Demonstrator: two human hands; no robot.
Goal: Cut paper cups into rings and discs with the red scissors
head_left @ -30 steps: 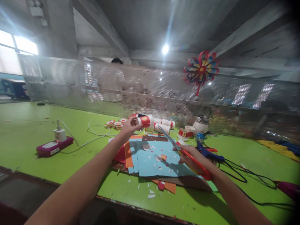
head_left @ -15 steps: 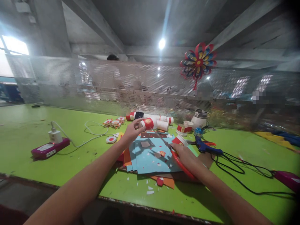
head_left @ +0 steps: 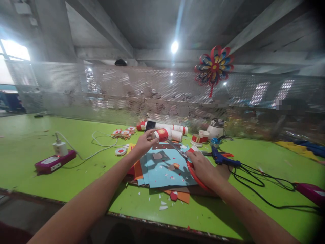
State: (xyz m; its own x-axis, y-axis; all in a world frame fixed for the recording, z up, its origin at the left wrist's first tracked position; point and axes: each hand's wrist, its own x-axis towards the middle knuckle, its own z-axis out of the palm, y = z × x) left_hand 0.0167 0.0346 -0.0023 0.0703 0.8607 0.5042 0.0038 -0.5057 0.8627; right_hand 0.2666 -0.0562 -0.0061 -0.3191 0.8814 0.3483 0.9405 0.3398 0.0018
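My left hand (head_left: 145, 143) grips a red and white paper cup (head_left: 162, 134) with a gold emblem, tipped on its side above the paper sheets. Red-handled scissors (head_left: 194, 174) are in my right hand (head_left: 201, 167), and their blades point up and left to the cup's lower edge. Whether the blades are cutting into the cup I cannot tell. Below lie light blue paper sheets (head_left: 159, 176) strewn with small scraps. Another red and white cup (head_left: 193, 149) lies just behind my right hand, partly hidden by it.
A blue glue gun (head_left: 223, 158) with a black cord lies at right. Behind stand cut cups (head_left: 196, 139) and a white jug (head_left: 215, 128). Purple power strips (head_left: 56, 161) sit at the left and far right. Several white and red paper discs (head_left: 124, 133) lie left of centre. A perforated screen (head_left: 101, 91) runs along the back.
My left hand has moved the cup slightly right and turned it a little. The scissor tips have shifted slightly up and left, closer to the cup's edge.
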